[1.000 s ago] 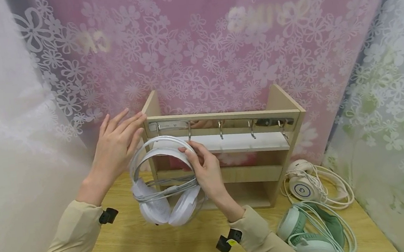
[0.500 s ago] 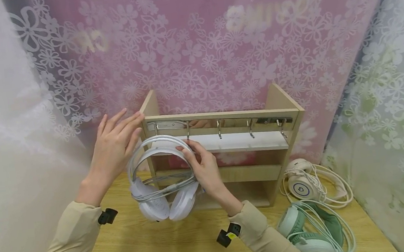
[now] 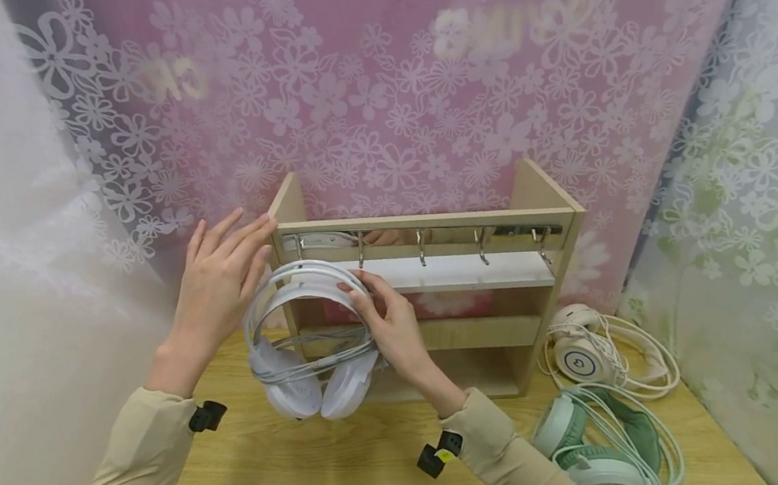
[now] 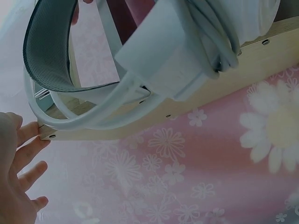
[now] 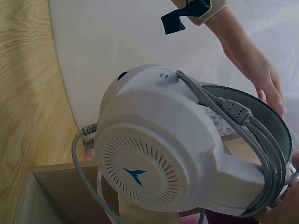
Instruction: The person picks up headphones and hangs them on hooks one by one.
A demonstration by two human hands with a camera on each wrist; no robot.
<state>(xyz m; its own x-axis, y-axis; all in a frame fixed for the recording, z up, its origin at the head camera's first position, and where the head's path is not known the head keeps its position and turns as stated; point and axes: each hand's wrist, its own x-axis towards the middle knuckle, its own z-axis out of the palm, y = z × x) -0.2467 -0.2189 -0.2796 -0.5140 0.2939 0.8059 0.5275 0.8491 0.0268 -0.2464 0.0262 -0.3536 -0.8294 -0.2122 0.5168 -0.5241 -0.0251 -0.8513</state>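
White plastic over-ear headphones (image 3: 348,387) are in front of the left end of the wooden hook rack (image 3: 482,333), ear cups downward, a grey cable (image 5: 270,163) wrapped across them. My head feed shows the right hand (image 3: 395,326) clamped on the right side of the headband, thumb against fingers. The left hand (image 3: 217,282) holds nothing: fingers apart and straight, tips touching the rack's upper left corner. Contact between headband and leftmost hook (image 3: 299,246): I cannot tell. Right of the rack, on the wood-grain table (image 3: 272,480), I log beige headphones (image 3: 579,365) just beside it and green headphones (image 3: 603,474) nearer the person.
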